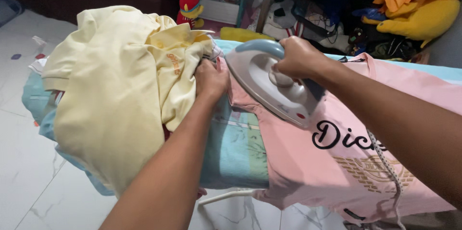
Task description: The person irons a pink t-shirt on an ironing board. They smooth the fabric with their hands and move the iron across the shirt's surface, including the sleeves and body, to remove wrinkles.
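The right hand [299, 58] is wrapped tight round the handle of the iron [274, 85], whose soleplate lies on the shoulder end of the pink shirt [337, 162] spread over the board [236, 148]. The left hand [211, 79] is curled, its fingers pinching cloth where the pink shirt meets the pile of yellow clothes [120, 90] heaped on the board's far end. That hand sits just beside the iron's edge, so a small slide leftward could burn the knuckles. The iron's cord [385, 162] trails across the printed chest; it could snag or drag the shirt into creases. An iron left to rest in one spot could scorch the cloth, and the print looks likely to melt under direct heat. The yellow pile overhangs the board and could slip to the floor [29, 162]
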